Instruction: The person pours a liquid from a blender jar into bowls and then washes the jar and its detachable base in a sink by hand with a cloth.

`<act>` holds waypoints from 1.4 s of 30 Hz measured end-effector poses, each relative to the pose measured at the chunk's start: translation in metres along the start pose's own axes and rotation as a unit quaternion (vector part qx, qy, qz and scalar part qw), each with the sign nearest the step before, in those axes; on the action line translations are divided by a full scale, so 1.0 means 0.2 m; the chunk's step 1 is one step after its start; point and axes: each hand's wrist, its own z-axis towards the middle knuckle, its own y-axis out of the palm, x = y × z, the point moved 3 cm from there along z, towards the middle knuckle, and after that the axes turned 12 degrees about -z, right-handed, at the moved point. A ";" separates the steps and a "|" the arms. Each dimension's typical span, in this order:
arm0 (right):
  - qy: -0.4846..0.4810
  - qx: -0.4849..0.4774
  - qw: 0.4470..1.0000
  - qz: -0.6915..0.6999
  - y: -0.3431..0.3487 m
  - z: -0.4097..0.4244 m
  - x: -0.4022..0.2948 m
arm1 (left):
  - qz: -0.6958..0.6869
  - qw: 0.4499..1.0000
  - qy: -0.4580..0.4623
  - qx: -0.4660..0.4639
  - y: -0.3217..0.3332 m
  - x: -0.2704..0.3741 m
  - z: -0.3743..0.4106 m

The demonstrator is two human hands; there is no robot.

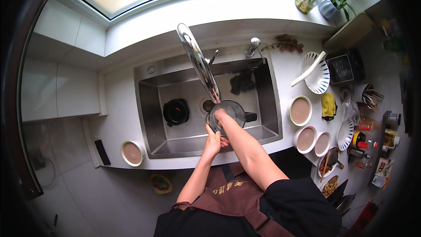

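A clear jug [237, 109] with a black handle [251, 117] is held tilted over the steel sink [174, 138], under the spout of the chrome faucet [199, 59]. My left hand [214, 141] grips the jug's near side from below. My right hand [221, 116] reaches inside the jug. Its fingers are largely hidden, so I cannot tell whether they hold anything. To the left on the sink floor lies a round black plastic part [176, 112] with a small reddish bit in it. The drain [207, 106] shows just left of the jug.
Bowls of brownish liquid stand on the counter, one left [132, 153] and several right, including a green-rimmed bowl [300, 111]. A dark wet clump [242, 83] lies in the sink. Farther right are a striped bowl [320, 80] with a white spoon [309, 69] and a yellow cloth [328, 103].
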 end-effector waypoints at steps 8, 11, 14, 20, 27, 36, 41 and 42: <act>-0.055 -0.121 0.733 -0.667 -0.06 -0.19 -0.08 | 0.079 0.995 0.032 0.051 -0.06 0.00 0.00; -0.039 -0.182 0.814 -0.550 -0.02 -0.22 -0.08 | 0.137 0.987 0.033 0.081 -0.09 0.01 0.00; 0.059 -0.031 0.995 0.074 -0.07 -0.15 -0.01 | 0.284 0.953 0.089 0.058 -0.11 0.14 0.05; -0.013 0.023 0.946 -0.323 -0.02 -0.34 -0.26 | 0.580 0.773 0.256 -0.029 -0.16 0.49 0.33; -0.056 -0.031 0.816 -0.574 -0.11 -0.25 -0.16 | 0.449 0.831 0.320 0.072 -0.13 0.51 0.22; 0.004 0.053 0.997 -0.047 -0.09 -0.10 -0.14 | 0.158 0.985 0.047 0.048 -0.05 0.16 0.02; 0.012 0.099 0.985 -0.144 -0.06 -0.17 -0.22 | 0.171 0.983 0.050 0.040 -0.09 0.23 0.07; -0.024 0.086 0.937 -0.337 -0.04 -0.15 -0.26 | 0.187 0.981 0.039 0.046 -0.07 0.26 0.06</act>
